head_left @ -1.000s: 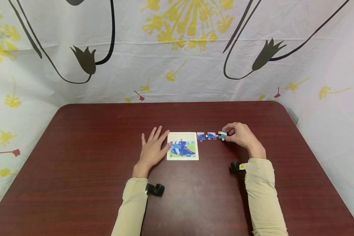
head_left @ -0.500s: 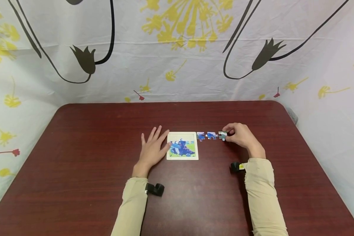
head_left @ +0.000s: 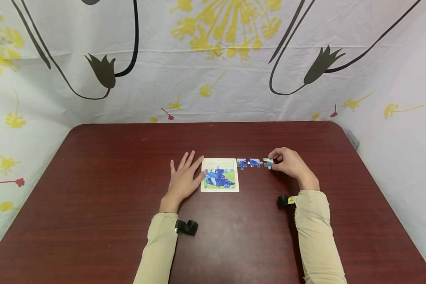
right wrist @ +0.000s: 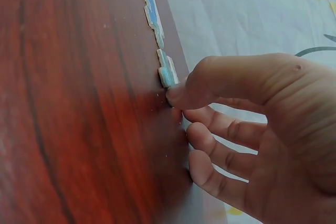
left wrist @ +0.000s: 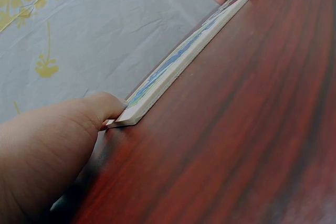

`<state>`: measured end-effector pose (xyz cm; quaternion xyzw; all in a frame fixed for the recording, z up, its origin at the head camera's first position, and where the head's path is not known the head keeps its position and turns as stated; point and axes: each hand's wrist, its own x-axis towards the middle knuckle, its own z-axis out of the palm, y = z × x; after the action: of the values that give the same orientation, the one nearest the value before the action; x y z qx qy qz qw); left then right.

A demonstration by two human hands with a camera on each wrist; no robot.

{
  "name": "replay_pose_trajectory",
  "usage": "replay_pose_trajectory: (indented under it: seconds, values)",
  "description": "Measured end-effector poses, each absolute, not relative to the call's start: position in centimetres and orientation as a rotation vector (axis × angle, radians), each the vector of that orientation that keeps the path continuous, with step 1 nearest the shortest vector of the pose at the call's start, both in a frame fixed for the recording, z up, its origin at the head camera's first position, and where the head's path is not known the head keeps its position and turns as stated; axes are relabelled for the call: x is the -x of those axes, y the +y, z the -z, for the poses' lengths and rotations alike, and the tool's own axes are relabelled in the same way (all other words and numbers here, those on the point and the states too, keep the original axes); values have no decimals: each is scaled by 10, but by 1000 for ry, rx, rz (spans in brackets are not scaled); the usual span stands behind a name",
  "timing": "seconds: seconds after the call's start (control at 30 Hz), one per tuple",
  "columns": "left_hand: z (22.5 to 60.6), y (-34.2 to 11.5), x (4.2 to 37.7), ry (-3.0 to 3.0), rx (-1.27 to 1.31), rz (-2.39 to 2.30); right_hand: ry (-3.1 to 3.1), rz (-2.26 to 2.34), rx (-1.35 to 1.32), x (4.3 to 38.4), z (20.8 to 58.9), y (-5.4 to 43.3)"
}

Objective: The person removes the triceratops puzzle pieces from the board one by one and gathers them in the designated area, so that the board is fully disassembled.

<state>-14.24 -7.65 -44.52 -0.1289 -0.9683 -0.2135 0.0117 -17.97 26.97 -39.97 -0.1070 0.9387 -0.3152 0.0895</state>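
- the right hand (head_left: 288, 162), right of centre, pinches the right-end piece (head_left: 268, 163) by its right side, between thumb and a finger.
- that piece ends a row to the right of the puzzle tray (head_left: 220, 190); the middle piece (head_left: 254, 162) is just beside it, and whether the left piece (head_left: 241, 163) touches the tray i cannot tell.
- the left hand (head_left: 182, 181), left of centre, is spread with fingers straight, its thumb over the tray's left rim; light pressure there should stop the tray sliding.
- best done, i judge, with a soft pinch, the piece level and its knobs free of the middle piece, since a nudge could shove the row.
- the back edge (head_left: 213, 123) of the tabletop runs across the upper middle, well apart from the pieces, with the cloth (head_left: 234, 90) beyond.
- room for moving lies on the tabletop (head_left: 221, 236) at lower centre and above the row; the black wrist device (head_left: 283, 201), lower right, could scrape.
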Motion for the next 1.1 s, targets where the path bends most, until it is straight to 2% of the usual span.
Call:
replay_pose_trajectory:
  seconds: [0.27, 0.53, 0.9, 1.1]
  values:
    - [446, -78, 141, -3023, 394, 677, 2800, 953, 359, 179, 385, 266]
    - [446, -77, 142, -3018, 399, 679, 2867, 912, 509, 167, 360, 232]
    - [446, -77, 143, -3029, 395, 668, 2765, 826, 820, 156, 370, 155]
    - [445, -77, 143, -3039, 397, 670, 2673, 747, 867, 151, 385, 124]
